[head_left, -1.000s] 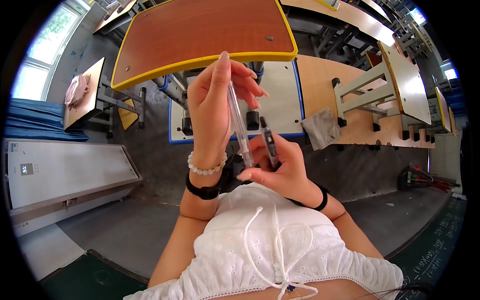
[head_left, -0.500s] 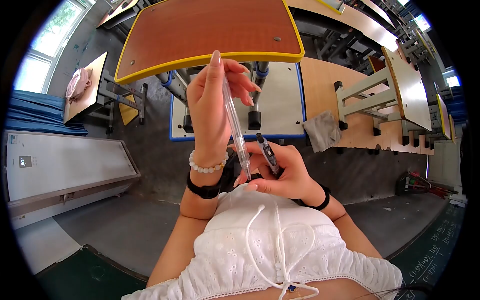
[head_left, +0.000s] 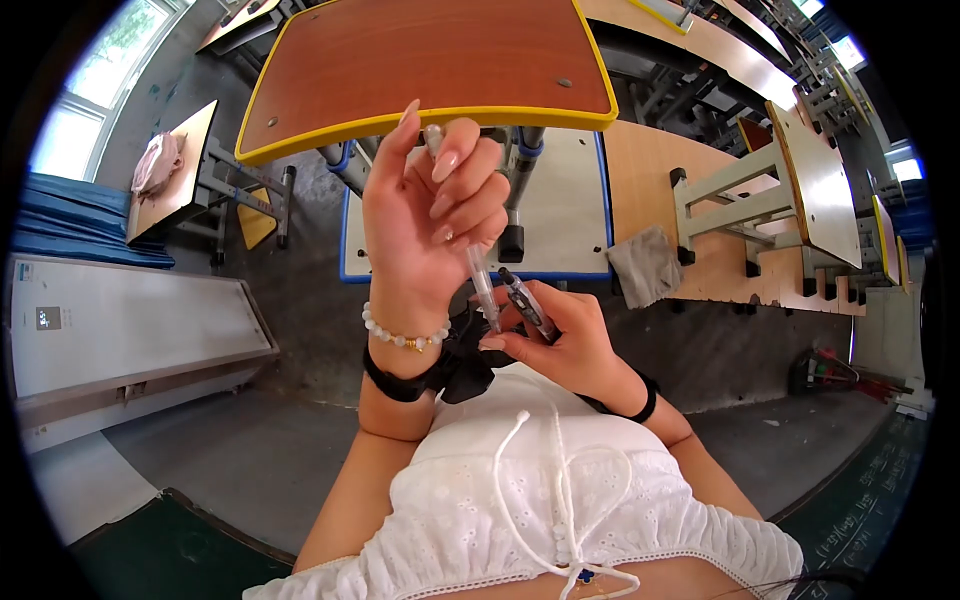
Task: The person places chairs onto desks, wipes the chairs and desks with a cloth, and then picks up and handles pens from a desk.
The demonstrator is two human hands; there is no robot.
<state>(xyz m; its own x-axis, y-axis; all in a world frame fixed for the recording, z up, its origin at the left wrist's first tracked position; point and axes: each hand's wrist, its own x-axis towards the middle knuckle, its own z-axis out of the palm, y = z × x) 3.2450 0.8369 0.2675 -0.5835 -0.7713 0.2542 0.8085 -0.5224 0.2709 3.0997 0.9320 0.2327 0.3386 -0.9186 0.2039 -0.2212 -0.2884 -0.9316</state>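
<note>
My left hand (head_left: pixel 430 200), with a beaded bracelet and a black wrist strap, is raised in front of my chest. Its fingers curl round a long clear pen barrel (head_left: pixel 482 280), whose top end pokes out near the index finger. The barrel slants down toward my right hand (head_left: pixel 570 335). Between the fingers of that hand sits a dark, partly clear pen (head_left: pixel 527 305), tilted with one end up. The thumb of my right hand is at the barrel's lower tip; whether it presses on it I cannot tell.
Ahead stands a brown desk with a yellow edge (head_left: pixel 430 113). A grey cloth (head_left: pixel 645 265) lies on wooden desktops at right. On a desk at left is a pink bundle (head_left: pixel 158 165). A white cabinet (head_left: pixel 140 330) stands at left, and a chalkboard (head_left: pixel 860 500) is at lower right.
My left hand has turned and its fingers have folded round the clear barrel, covering its middle. My right hand has shifted slightly up, still with the dark pen.
</note>
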